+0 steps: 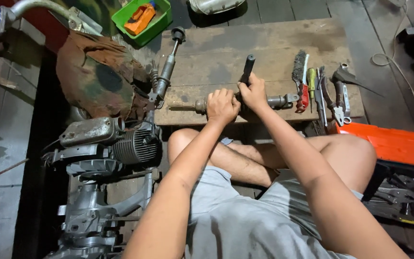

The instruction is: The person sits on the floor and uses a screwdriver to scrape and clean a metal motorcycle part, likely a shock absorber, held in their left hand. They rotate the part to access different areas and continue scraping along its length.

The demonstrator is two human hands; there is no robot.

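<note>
A grey metal shaft-like part [279,101] lies across the near edge of a wooden board [264,43]. My left hand [222,106] is closed around its left portion, near the thin rod end [188,107]. My right hand [253,92] grips a black-handled tool [248,67] that stands up and away from the shaft's middle. I sit cross-legged in grey shorts right behind the board.
A second shock-absorber-like part [167,67] lies on the board's left. Wire brush, screwdrivers and pliers [319,88] lie at the right. A small engine [120,144] sits left, an orange toolbox [394,144] right, a green bin [142,19] at the back.
</note>
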